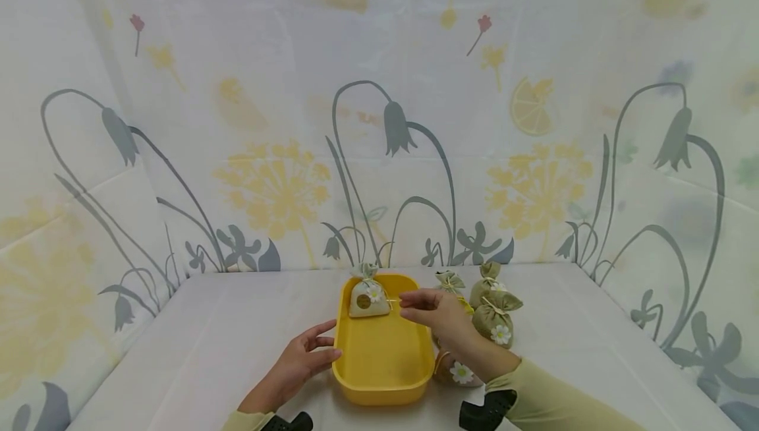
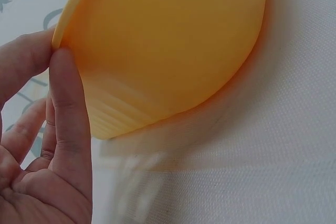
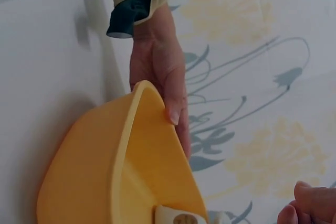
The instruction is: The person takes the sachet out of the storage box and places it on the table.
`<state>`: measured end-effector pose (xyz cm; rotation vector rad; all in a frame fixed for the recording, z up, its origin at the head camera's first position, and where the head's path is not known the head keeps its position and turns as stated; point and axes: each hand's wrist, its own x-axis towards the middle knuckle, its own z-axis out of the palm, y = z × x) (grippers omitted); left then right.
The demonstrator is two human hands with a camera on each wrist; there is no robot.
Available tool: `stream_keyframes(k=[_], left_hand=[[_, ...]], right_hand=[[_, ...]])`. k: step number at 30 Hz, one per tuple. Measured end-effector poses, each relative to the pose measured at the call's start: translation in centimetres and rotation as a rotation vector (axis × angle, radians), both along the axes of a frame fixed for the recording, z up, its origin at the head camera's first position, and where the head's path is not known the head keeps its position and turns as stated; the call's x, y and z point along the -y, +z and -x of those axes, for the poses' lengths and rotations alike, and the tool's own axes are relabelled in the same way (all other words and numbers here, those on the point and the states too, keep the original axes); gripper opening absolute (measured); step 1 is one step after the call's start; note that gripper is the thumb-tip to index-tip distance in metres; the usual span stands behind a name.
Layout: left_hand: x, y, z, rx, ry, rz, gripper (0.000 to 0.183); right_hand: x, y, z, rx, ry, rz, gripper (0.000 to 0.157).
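Note:
A yellow plastic tub (image 1: 385,368) stands before me, its long sides running away from me. My left hand (image 1: 305,358) holds its left rim, pinched between thumb and fingers in the left wrist view. At the tub's far end sits a small cream drawstring pouch (image 1: 360,309) with a white daisy and a round brown patch; its tied neck rises above the far rim. My right hand (image 1: 441,316) hovers over the tub's right side, fingertips near a thin cord (image 1: 394,300) beside the pouch. Thumb and fingers are apart there, with nothing visible between them.
Right of the tub lie several more pouches: a pale green one (image 1: 449,279), an olive one (image 1: 487,276), another olive one with a daisy (image 1: 495,322), and a brownish one (image 1: 459,373) partly under my right forearm. A flower-printed cloth (image 1: 379,42) hangs behind the white-covered table (image 1: 237,312).

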<state>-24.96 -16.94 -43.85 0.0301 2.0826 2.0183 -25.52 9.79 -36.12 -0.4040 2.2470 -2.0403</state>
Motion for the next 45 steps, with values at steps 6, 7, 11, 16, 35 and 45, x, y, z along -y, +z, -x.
stream_keyframes(k=[6,7,11,16,35,45], left_hand=[[0.2,-0.1,-0.1,0.0,0.004,0.001,0.069],[0.3,-0.1,-0.1,-0.001,0.005,0.001,0.07],[0.2,-0.1,-0.1,-0.007,0.004,-0.002,0.068],[0.1,-0.1,0.0,-0.004,0.0,0.004,0.069],[0.3,-0.1,-0.1,-0.037,-0.029,-0.049,0.066],[0.1,-0.2,-0.1,-0.023,-0.022,-0.046,0.068]], right_hand=[[1.6,-0.2,0.6,0.002,0.031,0.036,0.032],[1.9,-0.3,0.6,0.005,0.032,0.036,0.032],[2.9,-0.4,1.1,0.009,0.034,0.04,0.03],[4.0,-0.5,2.0,-0.008,0.039,0.048,0.03],[7.3,-1.8,6.1,-0.048,-0.148,-0.013,0.027],[7.1,-2.6,8.1,-0.026,-0.246,-0.014,0.025]])
